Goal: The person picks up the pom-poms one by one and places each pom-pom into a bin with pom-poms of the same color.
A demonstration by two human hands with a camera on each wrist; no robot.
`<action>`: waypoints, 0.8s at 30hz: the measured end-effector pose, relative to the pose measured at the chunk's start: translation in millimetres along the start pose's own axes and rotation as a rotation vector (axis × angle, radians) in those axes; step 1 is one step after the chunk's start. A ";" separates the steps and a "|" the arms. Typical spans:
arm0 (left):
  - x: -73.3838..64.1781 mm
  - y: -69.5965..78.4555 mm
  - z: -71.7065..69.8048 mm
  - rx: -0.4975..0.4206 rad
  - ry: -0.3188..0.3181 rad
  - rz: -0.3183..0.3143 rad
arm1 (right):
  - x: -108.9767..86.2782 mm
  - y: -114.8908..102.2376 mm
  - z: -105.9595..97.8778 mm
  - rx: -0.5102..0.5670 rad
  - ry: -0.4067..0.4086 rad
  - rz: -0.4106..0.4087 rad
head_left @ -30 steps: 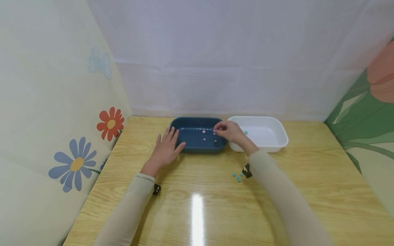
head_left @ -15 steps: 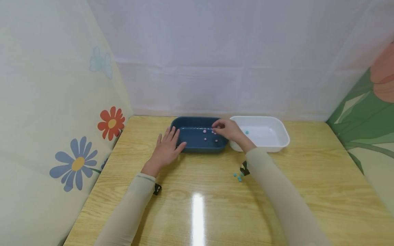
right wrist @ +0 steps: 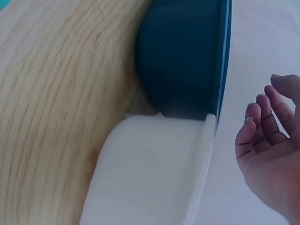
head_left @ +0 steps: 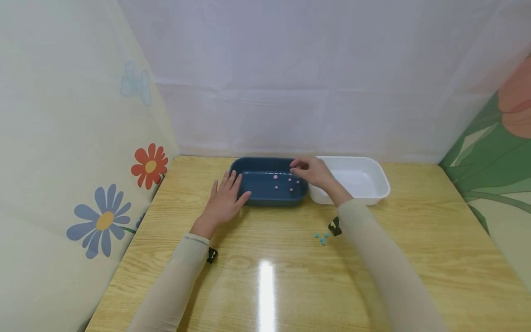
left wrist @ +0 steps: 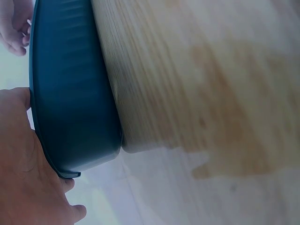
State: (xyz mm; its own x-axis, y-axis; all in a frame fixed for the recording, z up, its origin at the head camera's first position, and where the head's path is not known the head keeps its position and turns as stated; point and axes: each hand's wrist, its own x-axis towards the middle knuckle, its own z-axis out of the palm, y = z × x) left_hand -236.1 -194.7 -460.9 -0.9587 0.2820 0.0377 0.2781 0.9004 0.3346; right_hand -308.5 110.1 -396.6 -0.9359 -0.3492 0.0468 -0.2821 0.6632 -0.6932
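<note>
While a dark-blue oblong tray [head_left: 265, 202] is touched at nine o'clock by the left hand [head_left: 223, 203], fingers spread, the right hand [head_left: 313, 172] is held, fingers parted, above two o'clock; five round pink beads [head_left: 275, 177] are scattered inside, toward three.

No readable text or labels.

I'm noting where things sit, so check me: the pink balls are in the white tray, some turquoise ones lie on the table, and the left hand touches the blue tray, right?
Not quite: the head view shows the pink balls in the blue tray, not the white tray. Some turquoise ones do lie on the table, and the left hand touches the blue tray.
</note>
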 end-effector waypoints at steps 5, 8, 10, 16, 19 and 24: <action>-0.4 -0.2 -1.1 0.001 0.007 0.001 | -8.2 1.5 -8.2 -0.014 -0.012 -0.011; -0.5 0.5 -2.0 -0.009 0.005 -0.001 | -14.7 3.3 -11.8 -0.027 -0.005 -0.046; -0.2 0.7 -2.0 -0.012 0.002 -0.002 | -21.0 4.2 -14.1 -0.032 0.001 -0.072; -0.1 1.0 -1.8 -0.008 -0.003 -0.005 | -44.1 10.1 -18.9 -0.028 -0.028 -0.112; -0.6 1.8 -2.6 -0.014 -0.003 -0.004 | -56.0 13.5 -20.9 -0.013 -0.057 -0.117; -1.3 2.9 -3.3 -0.021 -0.008 -0.003 | -72.9 21.4 -21.4 -0.005 -0.096 -0.118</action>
State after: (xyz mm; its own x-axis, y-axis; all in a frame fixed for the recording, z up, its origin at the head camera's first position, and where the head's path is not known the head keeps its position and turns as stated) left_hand -234.3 -193.6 -456.8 -0.9590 0.2818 0.0294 0.2736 0.8943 0.3540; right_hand -250.8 163.9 -399.5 -0.8716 -0.4867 0.0586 -0.3905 0.6171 -0.6831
